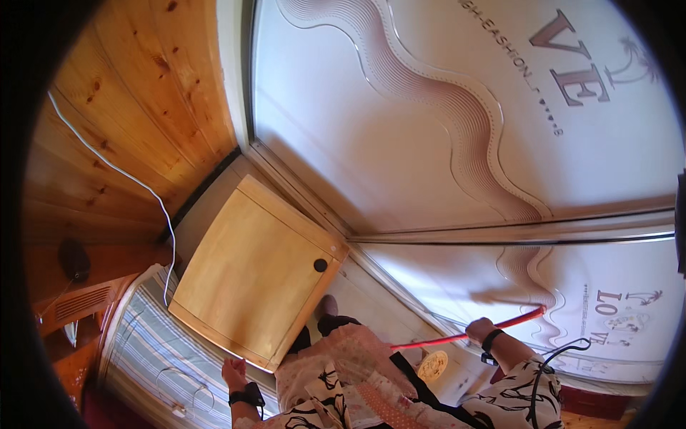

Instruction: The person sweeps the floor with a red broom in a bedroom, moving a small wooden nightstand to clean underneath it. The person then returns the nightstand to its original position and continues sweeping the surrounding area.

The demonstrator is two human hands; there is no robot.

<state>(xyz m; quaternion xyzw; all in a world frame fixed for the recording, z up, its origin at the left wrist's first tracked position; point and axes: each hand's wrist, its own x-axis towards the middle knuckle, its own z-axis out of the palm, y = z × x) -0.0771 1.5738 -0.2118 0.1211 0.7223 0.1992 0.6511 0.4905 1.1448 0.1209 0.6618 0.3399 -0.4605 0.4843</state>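
Note:
My right hand (481, 331) is closed around a long red stick (429, 342), which slants across from near my apron to the sliding door. What the stick belongs to cannot be told. My left hand (234, 371) is curled beside the near edge of a wooden table (252, 273); nothing shows in it. A black round disc (320, 265) lies on a corner of that tabletop. Both my wrists wear black straps with small devices. Below me is a pink patterned apron (343, 348).
Frosted sliding doors (375, 161) with wavy patterns and lettering stand ahead and right. Knotty wood panelling (144, 91) rises at left, with a white cable (128, 176) hanging down. A striped bed cover (155, 338) lies left. A round yellow patterned object (432, 366) is near the floor.

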